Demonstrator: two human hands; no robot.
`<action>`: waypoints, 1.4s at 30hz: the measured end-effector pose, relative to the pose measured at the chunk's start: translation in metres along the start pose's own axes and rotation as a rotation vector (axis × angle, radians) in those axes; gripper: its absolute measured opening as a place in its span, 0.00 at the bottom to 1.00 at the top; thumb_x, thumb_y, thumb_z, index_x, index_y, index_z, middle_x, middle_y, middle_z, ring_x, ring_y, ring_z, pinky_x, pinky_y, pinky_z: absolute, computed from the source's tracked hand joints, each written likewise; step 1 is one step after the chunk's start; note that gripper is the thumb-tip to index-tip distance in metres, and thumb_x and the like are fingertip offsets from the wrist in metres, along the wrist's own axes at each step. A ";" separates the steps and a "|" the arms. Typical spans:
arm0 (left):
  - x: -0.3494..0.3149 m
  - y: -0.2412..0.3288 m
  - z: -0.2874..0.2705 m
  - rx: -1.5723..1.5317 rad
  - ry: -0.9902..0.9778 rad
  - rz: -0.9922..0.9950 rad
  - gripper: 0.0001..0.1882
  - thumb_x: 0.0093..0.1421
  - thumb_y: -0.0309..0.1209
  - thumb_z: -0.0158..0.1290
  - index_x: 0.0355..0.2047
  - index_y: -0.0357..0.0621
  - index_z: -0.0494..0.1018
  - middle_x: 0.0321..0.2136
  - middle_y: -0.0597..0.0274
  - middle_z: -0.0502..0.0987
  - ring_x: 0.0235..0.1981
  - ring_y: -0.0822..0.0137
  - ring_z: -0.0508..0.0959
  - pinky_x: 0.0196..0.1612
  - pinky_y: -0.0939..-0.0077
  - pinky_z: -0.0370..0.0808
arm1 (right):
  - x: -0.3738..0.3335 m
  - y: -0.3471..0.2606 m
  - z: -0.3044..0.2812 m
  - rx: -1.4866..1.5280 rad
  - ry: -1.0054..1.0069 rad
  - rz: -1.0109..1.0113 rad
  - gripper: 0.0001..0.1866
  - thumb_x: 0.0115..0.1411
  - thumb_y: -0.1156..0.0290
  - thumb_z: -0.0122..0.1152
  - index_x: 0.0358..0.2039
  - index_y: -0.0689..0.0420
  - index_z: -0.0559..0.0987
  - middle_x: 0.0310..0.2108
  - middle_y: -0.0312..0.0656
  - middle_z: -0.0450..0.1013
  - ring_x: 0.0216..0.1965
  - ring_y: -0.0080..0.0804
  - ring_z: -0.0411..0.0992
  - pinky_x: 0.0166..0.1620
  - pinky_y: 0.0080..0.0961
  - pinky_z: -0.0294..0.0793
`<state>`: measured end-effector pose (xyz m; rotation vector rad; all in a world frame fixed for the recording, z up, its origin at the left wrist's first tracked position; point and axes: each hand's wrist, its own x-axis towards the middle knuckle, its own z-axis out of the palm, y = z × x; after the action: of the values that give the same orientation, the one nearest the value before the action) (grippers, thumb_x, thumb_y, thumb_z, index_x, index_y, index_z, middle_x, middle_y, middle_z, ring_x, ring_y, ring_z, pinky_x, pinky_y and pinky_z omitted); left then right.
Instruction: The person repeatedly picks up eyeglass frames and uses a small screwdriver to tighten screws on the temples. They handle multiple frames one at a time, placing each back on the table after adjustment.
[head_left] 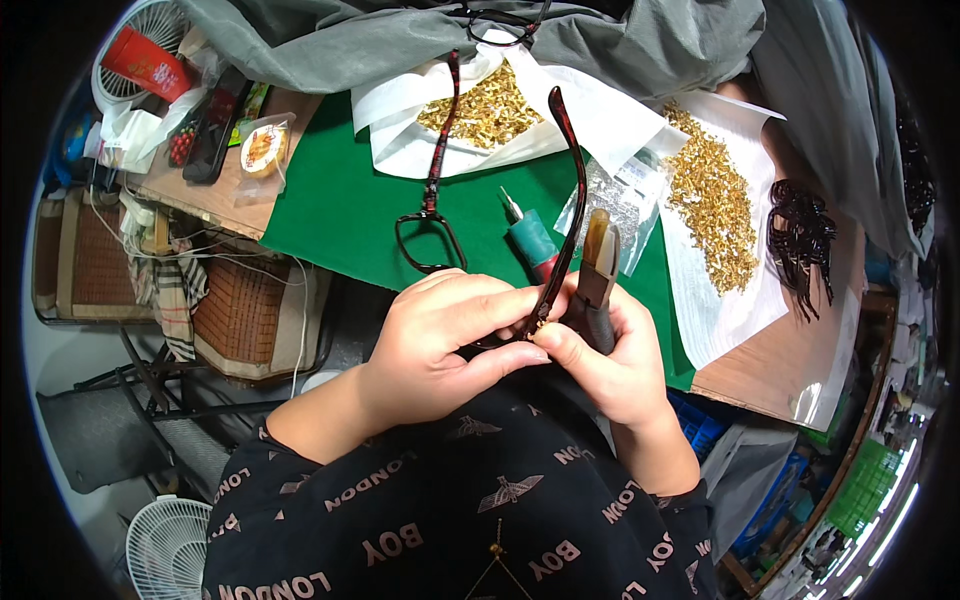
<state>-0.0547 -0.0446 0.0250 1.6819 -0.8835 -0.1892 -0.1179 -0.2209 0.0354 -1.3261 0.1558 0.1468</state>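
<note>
A pair of dark tortoiseshell eyeglasses [432, 215] is held between my two hands, both temples pointing away from me. My left hand [430, 325] is closed round the front of the frame and hides much of it. With thumb and fingers, my right hand [615, 350] pinches near the hinge of the right temple [575, 180], where a bit of gold-coloured metal shows. The same hand also keeps a pair of pliers [598, 268] upright in its grip. Just beyond my hands, a screwdriver with a teal and red handle [532, 240] lies on the green mat [335, 200].
White sheets bear heaps of small gold-coloured metal parts [490, 108], [715, 190]. A clear bag of silvery bits [620, 205] lies between. Dark temples [800, 240] are bunched at right; a wrapped snack [264, 150] and a phone [215, 125] lie left. Grey cloth [640, 45] borders the back.
</note>
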 end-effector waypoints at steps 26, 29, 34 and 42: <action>0.001 0.010 -0.024 -0.224 -0.076 -0.172 0.26 0.48 0.20 0.62 0.50 0.38 0.74 0.24 0.66 0.69 0.25 0.74 0.68 0.29 0.81 0.66 | -0.007 -0.048 -0.022 -1.104 -0.368 -0.054 0.17 0.53 0.78 0.61 0.42 0.63 0.69 0.37 0.50 0.66 0.40 0.49 0.67 0.43 0.35 0.69; 0.003 0.013 -0.027 -0.150 -0.125 -0.146 0.28 0.46 0.23 0.65 0.50 0.38 0.74 0.24 0.65 0.70 0.25 0.73 0.69 0.29 0.80 0.66 | -0.003 -0.054 -0.016 -1.129 -0.416 -0.071 0.17 0.52 0.74 0.63 0.42 0.61 0.69 0.35 0.50 0.66 0.39 0.50 0.67 0.42 0.40 0.68; 0.004 0.017 -0.030 -0.094 -0.130 -0.129 0.28 0.46 0.24 0.66 0.50 0.39 0.74 0.22 0.65 0.70 0.23 0.74 0.68 0.26 0.80 0.66 | -0.001 -0.041 -0.017 -1.248 -0.381 -0.229 0.16 0.49 0.69 0.67 0.32 0.59 0.69 0.28 0.47 0.67 0.30 0.48 0.70 0.34 0.39 0.71; 0.005 0.016 -0.026 -0.089 -0.121 -0.151 0.27 0.46 0.24 0.66 0.50 0.40 0.75 0.21 0.68 0.67 0.20 0.78 0.64 0.22 0.84 0.60 | 0.000 -0.040 -0.021 -1.214 -0.399 -0.180 0.14 0.50 0.67 0.67 0.31 0.59 0.70 0.27 0.47 0.68 0.29 0.47 0.71 0.32 0.38 0.71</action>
<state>-0.0444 -0.0286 0.0490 1.6675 -0.8254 -0.4307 -0.1107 -0.2505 0.0684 -2.4650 -0.4727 0.3826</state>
